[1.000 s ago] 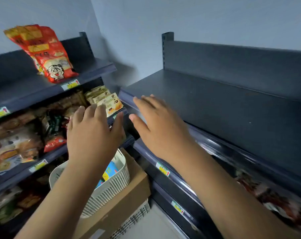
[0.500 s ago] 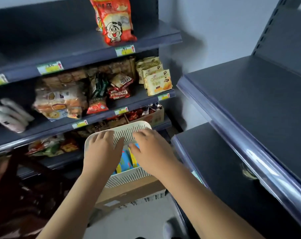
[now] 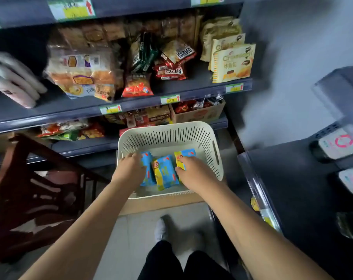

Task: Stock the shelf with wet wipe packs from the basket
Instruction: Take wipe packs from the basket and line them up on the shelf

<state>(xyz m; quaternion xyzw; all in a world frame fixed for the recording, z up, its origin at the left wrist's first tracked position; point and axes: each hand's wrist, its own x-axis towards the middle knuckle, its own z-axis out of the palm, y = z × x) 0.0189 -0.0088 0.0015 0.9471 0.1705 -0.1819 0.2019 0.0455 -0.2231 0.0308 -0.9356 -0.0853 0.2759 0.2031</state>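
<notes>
A cream slotted basket (image 3: 217, 150) sits on a cardboard box (image 3: 161, 205) in front of me. Three blue-and-yellow wet wipe packs lie in it side by side. My left hand (image 3: 129, 170) reaches into the basket, its fingers curled over the left pack (image 3: 148, 172). My right hand (image 3: 191, 172) covers the lower part of the right pack (image 3: 186, 154), with the thumb against its left edge. Between the hands, the middle pack (image 3: 164, 173) lies untouched. The dark shelf (image 3: 293, 178) stands to my right.
A snack-filled shelf unit (image 3: 131, 104) rises behind the basket. On the left stands a dark red chair (image 3: 40, 199). At the far right of the dark shelf are white packs (image 3: 337, 144). My foot (image 3: 160, 229) is on the tiled floor below the box.
Both hands have dropped from shelf height into the basket and closed on the outer packs. My view has tilted down and to the left.
</notes>
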